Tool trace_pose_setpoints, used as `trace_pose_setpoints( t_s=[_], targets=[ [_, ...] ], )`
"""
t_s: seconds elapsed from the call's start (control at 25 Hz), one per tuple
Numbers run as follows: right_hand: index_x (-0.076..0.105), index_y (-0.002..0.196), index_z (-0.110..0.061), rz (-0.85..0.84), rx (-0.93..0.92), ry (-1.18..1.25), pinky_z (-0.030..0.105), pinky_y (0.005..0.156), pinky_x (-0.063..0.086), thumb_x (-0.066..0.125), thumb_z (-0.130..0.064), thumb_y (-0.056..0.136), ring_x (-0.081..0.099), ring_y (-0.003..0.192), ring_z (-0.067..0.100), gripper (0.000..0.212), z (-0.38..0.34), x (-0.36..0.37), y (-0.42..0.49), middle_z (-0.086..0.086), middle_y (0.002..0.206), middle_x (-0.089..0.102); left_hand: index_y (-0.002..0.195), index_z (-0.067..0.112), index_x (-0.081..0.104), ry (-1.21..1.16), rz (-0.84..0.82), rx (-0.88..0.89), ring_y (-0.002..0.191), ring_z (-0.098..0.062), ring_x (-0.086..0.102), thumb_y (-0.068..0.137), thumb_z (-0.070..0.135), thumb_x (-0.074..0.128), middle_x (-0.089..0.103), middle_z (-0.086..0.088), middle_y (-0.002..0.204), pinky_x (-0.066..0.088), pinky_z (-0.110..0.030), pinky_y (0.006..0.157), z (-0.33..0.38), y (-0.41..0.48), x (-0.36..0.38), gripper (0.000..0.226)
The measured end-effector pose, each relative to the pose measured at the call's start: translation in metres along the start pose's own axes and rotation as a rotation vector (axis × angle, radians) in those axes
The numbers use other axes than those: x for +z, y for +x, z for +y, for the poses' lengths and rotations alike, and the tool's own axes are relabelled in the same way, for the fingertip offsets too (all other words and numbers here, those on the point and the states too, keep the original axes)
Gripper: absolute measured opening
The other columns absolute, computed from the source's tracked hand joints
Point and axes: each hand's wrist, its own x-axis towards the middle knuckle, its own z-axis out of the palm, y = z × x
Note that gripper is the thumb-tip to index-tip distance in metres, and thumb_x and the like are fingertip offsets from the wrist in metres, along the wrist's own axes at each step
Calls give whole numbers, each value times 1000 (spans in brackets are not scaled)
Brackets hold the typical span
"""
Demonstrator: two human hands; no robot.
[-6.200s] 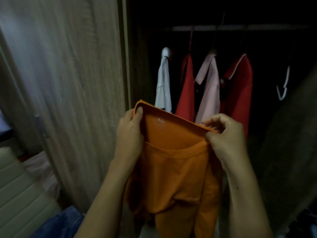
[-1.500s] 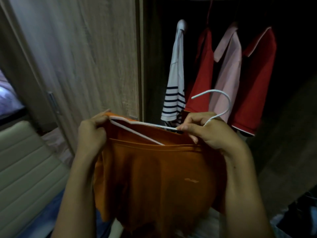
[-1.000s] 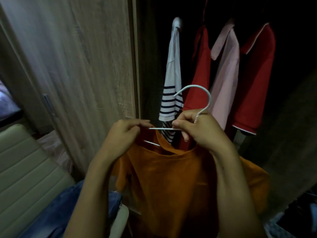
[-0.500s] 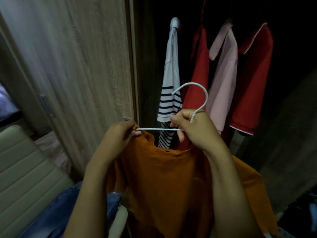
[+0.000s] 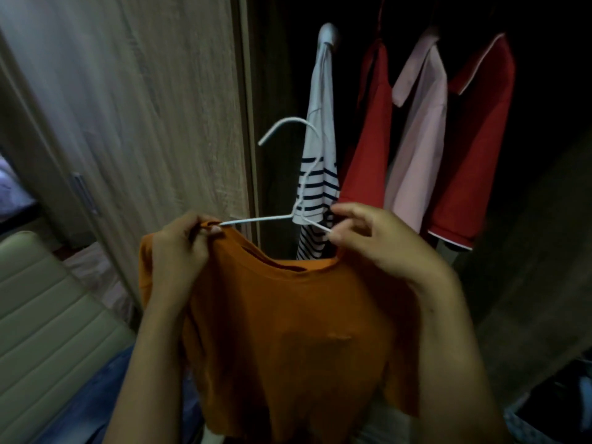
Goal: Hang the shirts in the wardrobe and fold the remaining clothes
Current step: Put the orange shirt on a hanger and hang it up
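While the left hand [image 5: 182, 248] curls its fingers tight on the shoulder of the orange shirt [image 5: 288, 331], pinching cloth over one end of the white hanger [image 5: 259, 220], the right hand [image 5: 378, 241] pinches the hanger's other arm at the collar. The shirt hangs from both hands before the open wardrobe [image 5: 246, 107], which holds a striped shirt [image 5: 320, 174], a red top [image 5: 368, 149], a pink shirt [image 5: 419, 149] and a red polo [image 5: 471, 139] side by side.

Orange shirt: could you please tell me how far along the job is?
Done: striped shirt, red shirt, pink shirt and red polo hang in the wardrobe. In hand: the left hand pulls the orange shirt over the white hanger; the right hand pinches its wire. Left: hanging it, folding the blue denim.
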Motion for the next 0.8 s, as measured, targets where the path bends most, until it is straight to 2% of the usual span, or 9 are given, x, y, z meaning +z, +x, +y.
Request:
trace_pose_setpoints(
  t_s=[0.04, 0.12, 0.16, 0.24, 0.36, 0.48, 0.6, 0.68, 0.8],
  targets=[
    [60, 119, -26, -35, 15, -69, 20, 82, 48, 65, -22, 87, 65, 88, 2, 33, 8, -7, -3, -8, 92, 71, 83, -1, 66, 5, 21, -22, 67, 27, 47, 78, -14, 54, 62, -7, 75, 31, 4, 64, -2, 1, -2, 18],
    [69, 89, -29, -40, 24, -199, 26, 75, 48, 64, -13, 87, 65, 78, 5, 16, 22, -16, -7, -6, 84, 71, 84, 0, 66, 11, 43, -46, 68, 26, 48, 80, -11, 53, 62, -5, 77, 32, 3, 63, -6, 2, -3, 18],
    [68, 77, -29, -14, 25, -266, 27, 71, 47, 64, -12, 87, 64, 74, 6, 20, 28, -18, -6, -5, 79, 71, 84, 2, 66, 10, 50, -56, 67, 22, 49, 80, -10, 53, 62, -4, 78, 32, 3, 64, -9, 2, -4, 18],
    [65, 68, -31, 44, 40, -319, 25, 67, 44, 64, -12, 87, 62, 72, 7, 27, 34, -20, -4, -6, 75, 69, 83, 10, 65, -11, 64, -74, 66, 22, 50, 81, -6, 53, 63, -3, 77, 32, 2, 64, -14, 2, -5, 20],
    [65, 68, -30, 59, 3, -321, 22, 64, 45, 64, -16, 87, 62, 73, 5, 24, 32, -14, 1, -7, 75, 69, 83, 17, 63, -25, 82, -61, 70, 27, 49, 79, 2, 50, 61, 1, 76, 33, 1, 65, -16, 0, -5, 20],
    [68, 72, -22, 49, -40, -239, 25, 68, 47, 63, -16, 88, 61, 69, 4, 19, 35, -9, 4, -7, 72, 69, 82, 11, 65, -1, 35, -44, 69, 6, 52, 82, -4, 56, 62, -2, 76, 33, 0, 63, -20, 3, -5, 18],
    [68, 71, -21, 99, -79, -141, 17, 63, 41, 61, -10, 89, 54, 63, -5, 22, 40, -15, 2, -16, 65, 65, 72, 15, 60, 53, -87, -59, 61, -6, 47, 84, 14, 63, 57, 1, 64, 33, -10, 57, -32, 6, -8, 12],
    [70, 74, -16, 131, -89, -153, 21, 64, 41, 61, -8, 88, 53, 64, -4, 18, 44, -14, 2, -12, 65, 64, 63, 23, 51, 59, -126, -93, 59, -10, 44, 80, 26, 63, 49, 9, 57, 30, -19, 53, -39, 3, -9, 21],
    [72, 81, -10, 157, -74, -186, 26, 71, 45, 61, -8, 88, 59, 72, 4, 13, 49, -11, 0, 0, 78, 71, 65, 22, 54, 37, -138, -135, 64, -17, 49, 83, 24, 64, 50, 8, 58, 30, -17, 53, -47, -2, -1, 20]
  ],
)
